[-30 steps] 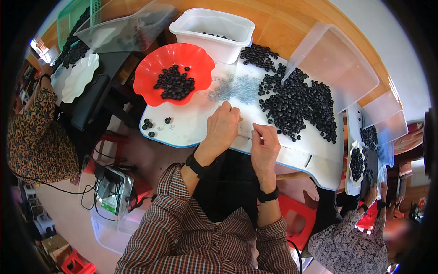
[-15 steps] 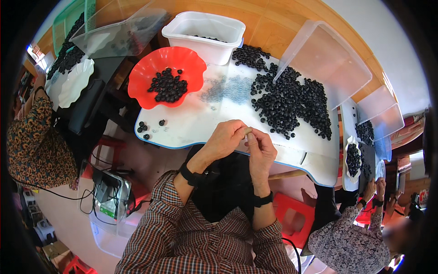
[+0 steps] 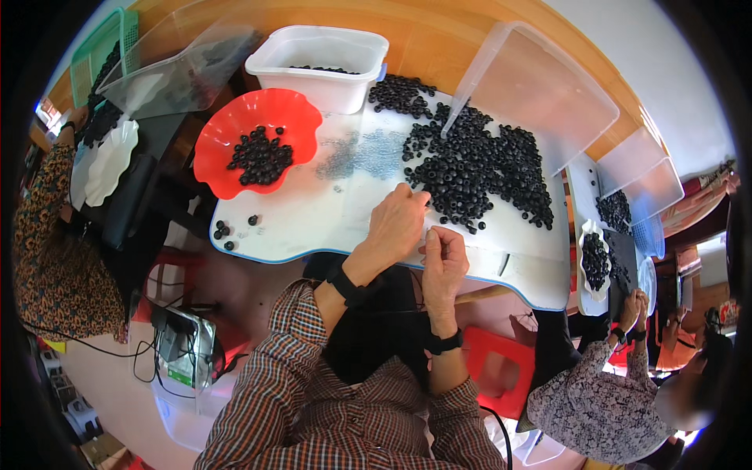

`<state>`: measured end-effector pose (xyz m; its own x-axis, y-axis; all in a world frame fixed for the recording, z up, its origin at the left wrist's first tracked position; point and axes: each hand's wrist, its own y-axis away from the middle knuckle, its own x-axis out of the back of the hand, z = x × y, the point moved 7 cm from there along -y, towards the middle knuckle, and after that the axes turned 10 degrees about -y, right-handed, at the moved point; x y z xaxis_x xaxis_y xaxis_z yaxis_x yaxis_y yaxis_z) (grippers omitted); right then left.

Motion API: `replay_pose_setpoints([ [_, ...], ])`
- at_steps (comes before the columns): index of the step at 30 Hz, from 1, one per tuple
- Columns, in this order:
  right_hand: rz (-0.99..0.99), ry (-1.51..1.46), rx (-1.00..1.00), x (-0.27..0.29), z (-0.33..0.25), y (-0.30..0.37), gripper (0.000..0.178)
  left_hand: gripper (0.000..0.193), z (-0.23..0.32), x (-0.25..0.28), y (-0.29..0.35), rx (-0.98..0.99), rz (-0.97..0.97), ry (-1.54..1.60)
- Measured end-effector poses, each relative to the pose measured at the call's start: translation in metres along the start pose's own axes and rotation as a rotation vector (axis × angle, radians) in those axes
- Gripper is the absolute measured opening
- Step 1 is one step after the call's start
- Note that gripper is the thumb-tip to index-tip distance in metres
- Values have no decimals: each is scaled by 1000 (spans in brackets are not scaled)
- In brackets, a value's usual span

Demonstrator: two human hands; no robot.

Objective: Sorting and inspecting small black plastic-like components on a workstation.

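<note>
A broad pile of small round black pieces with holes (image 3: pixel 470 168) covers the right half of the white table (image 3: pixel 345 223). My left hand (image 3: pixel 395 225) is over the table with its fingers drawn together, their tips at the near left edge of the pile. What they hold, if anything, is hidden. Close by on the right, my right hand (image 3: pixel 445 266) is raised at the table's front edge, thumb and forefinger pinched together. Whatever is in that pinch is too small to make out.
A red wavy-rimmed bowl (image 3: pixel 215 137) of black pieces stands at the left, before a white tub (image 3: pixel 313 82). Several loose pieces (image 3: pixel 222 229) lie near the left edge. A clear plastic bin (image 3: pixel 540 94) rises behind the pile. Co-workers sit left (image 3: pixel 70 258) and right (image 3: pixel 591 399).
My hands have parted. The left one has moved up toward the pile's edge, while the right stays near the table's front. The whole view has shifted slightly.
</note>
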<state>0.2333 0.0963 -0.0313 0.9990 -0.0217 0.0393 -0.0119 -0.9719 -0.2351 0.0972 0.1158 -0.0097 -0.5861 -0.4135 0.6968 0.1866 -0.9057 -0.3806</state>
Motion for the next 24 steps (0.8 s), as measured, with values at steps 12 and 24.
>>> replay_pose_setpoints([
  [12,6,-59,-29,4,5,-1,10,13,4,-4,0,-62,-60,-95],
  [24,16,-43,-30,3,4,-2,10,12,1,-1,9,-184,-74,-78],
])
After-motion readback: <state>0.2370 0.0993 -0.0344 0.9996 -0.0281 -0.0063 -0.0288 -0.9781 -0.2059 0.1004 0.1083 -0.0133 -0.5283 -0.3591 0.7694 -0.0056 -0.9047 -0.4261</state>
